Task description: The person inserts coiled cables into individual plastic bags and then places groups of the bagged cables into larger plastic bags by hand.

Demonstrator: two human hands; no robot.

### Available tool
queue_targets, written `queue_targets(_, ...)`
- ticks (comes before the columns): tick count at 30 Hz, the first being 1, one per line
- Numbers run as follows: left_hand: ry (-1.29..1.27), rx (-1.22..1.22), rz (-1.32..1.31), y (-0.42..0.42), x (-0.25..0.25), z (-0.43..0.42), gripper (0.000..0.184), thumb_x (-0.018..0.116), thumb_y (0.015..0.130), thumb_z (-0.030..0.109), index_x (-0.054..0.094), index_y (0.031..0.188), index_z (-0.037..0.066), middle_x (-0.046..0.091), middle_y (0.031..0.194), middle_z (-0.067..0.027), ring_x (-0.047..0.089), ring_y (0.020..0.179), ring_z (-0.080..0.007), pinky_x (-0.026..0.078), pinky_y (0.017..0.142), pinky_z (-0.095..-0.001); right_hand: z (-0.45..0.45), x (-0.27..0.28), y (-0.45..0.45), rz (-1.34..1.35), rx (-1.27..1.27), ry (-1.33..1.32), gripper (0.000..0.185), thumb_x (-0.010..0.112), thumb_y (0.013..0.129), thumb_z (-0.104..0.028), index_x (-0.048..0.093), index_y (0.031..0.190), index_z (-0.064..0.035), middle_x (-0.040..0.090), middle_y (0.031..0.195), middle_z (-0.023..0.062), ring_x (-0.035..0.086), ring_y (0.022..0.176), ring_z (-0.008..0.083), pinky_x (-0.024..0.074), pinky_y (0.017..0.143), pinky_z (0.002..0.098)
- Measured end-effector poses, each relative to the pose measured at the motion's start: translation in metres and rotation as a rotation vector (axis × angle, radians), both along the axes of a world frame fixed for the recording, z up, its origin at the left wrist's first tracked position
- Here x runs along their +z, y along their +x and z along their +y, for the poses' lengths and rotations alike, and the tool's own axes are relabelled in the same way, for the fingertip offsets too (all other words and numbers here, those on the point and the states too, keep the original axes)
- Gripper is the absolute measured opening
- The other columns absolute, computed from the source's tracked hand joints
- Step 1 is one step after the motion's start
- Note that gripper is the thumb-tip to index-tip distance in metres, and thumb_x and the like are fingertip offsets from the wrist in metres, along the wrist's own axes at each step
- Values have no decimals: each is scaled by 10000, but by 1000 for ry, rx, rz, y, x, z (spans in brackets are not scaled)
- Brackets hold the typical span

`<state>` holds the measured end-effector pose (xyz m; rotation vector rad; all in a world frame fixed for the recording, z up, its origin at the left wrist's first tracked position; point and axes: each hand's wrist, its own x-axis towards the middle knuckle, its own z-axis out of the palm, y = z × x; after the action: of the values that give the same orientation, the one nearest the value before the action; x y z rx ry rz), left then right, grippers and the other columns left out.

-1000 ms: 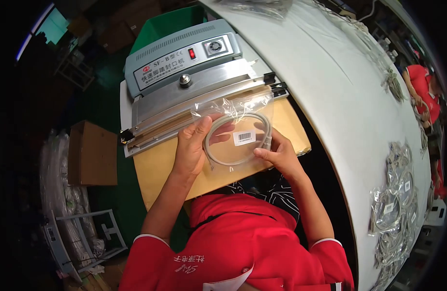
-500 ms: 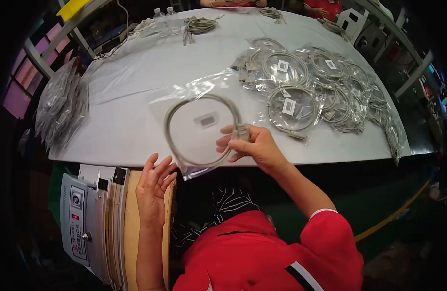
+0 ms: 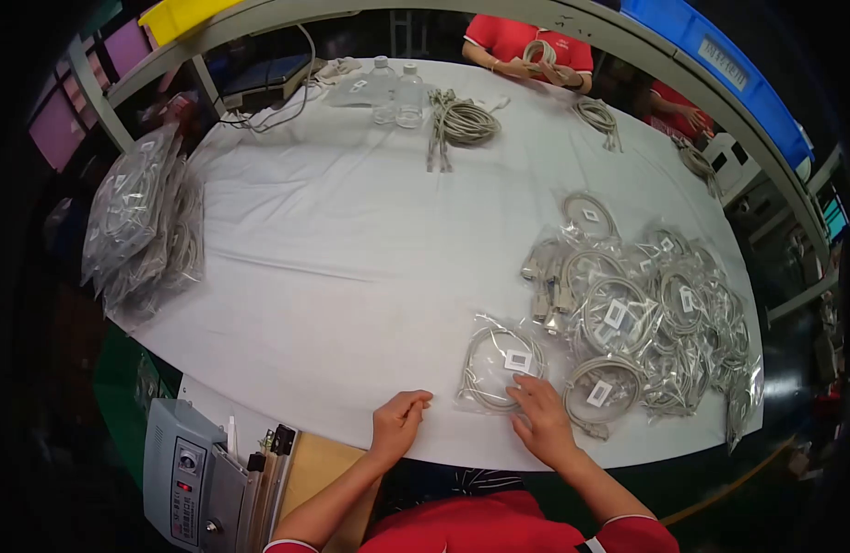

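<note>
- Head view: the bagged cable [image 3: 485, 350], held up by the right hand half a second ago, now lies flat on the white table [image 3: 342, 323], just left of the pile of bags [image 3: 660, 318].
- The right hand [image 3: 542, 422] has let go; its fingers are spread, fingertips over the bag's lower right edge.
- The left hand [image 3: 400, 426], spread open before, is now loosely closed near the table edge, with nothing visible in it.
- The sealer [image 3: 187, 475] sits at lower left.
</note>
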<state>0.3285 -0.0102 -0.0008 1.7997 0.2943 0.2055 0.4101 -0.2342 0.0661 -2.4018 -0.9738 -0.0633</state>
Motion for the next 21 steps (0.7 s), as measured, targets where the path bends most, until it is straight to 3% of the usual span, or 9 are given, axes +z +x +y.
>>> queue_targets(3, -1, 57, 47, 0, 4, -6, 180, 446, 844, 19, 591, 946, -16, 612, 888, -66, 587, 762, -125, 494, 618, -233, -6, 10, 5, 199, 134, 59, 305, 620, 670, -41, 561, 969, -42, 532, 1084, 113, 492, 1007, 294, 421, 839, 368)
queue_targets(6, -351, 186, 209, 8, 11, -8, 186, 442, 850, 36, 586, 955, -19, 625, 853, -57, 590, 718, -124, 485, 639, -234, -16, 27, 17, 380, 225, 77, 235, 601, 713, -85, 577, 945, -53, 583, 988, 99, 543, 920, 281, 457, 769, 348)
queue_targets(10, -400, 235, 274, 33, 46, 17, 199, 443, 851, 41, 582, 980, -18, 626, 879, -65, 588, 744, -121, 483, 667, -241, -28, 31, 40, 378, 255, 37, 161, 576, 734, -113, 588, 887, -64, 603, 872, 91, 578, 811, 265, 479, 683, 347)
queue_targets(18, 431, 370, -508, 181, 297, 173, 174, 491, 849, 68, 592, 958, -22, 628, 874, -63, 578, 798, -106, 453, 707, -227, -13, 51, 46, 365, 235, -46, 166, 581, 746, -120, 606, 900, -66, 614, 882, 108, 587, 796, 279, 479, 690, 347)
queue_targets(21, 728, 476, -729, 238, 385, 227, 199, 540, 832, 151, 612, 955, 13, 643, 878, -45, 598, 758, -110, 444, 710, -206, -13, 64, 27, 381, 176, -83, 181, 560, 768, -163, 608, 924, -85, 615, 901, 86, 591, 806, 257, 484, 666, 343)
